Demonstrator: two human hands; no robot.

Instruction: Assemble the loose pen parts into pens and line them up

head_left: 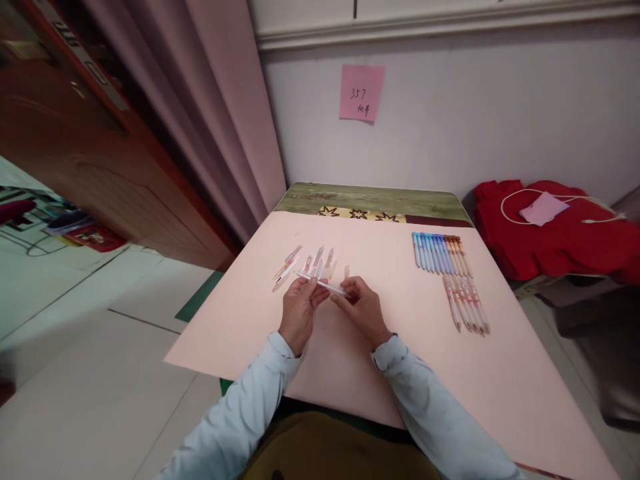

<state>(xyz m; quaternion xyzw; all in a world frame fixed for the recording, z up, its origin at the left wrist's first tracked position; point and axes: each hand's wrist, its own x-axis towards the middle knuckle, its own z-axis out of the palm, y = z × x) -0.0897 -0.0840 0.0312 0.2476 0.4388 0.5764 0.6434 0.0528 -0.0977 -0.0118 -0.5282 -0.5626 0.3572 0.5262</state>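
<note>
Between both hands I hold one slim clear pen, tilted down to the right over the table. My left hand pinches it near its left part, fingers closed. At its right end, the fingertips of my right hand are closed on it. Just beyond my hands lie several loose pen parts, some clear and some with pinkish prints. To their left are slim pieces lying at a slant. Over on the right, blue and brown pens lie side by side in a row, with clear pink-printed pens below them.
Pale pink paper covers most of the table. Behind it shows the green wooden-patterned tabletop. A red cloth with a white cord and pink note sits on the right. A brown door and curtain stand left.
</note>
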